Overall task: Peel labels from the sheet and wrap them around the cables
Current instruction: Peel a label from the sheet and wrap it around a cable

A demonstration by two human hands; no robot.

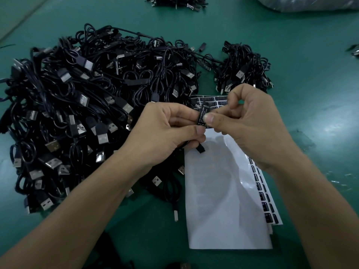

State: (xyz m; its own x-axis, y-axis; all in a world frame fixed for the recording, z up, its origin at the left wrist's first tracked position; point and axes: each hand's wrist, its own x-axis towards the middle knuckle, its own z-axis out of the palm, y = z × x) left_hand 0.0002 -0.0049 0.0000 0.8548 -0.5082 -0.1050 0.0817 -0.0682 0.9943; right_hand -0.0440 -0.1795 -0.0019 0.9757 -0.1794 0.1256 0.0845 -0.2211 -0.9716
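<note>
The left hand [165, 131] and right hand [250, 125] pinch the label [202, 115] (cable [199, 149] just below the grip). Better to align its edges, then press flat.

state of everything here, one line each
label, peeled, pinched by both hands
cable, held in left hand
left hand, pinching label, holding cable
right hand, pinching label
top sheet, white, no labels showing
big pile, loose, tangled
small pile, heaped apart

On table [310, 90], at left: large cable heap [73, 113]. Just right of it: label sheets [223, 200]. Behind those: smaller cable bundle [244, 66]. Farthest back: third bundle [174, 1].
</note>
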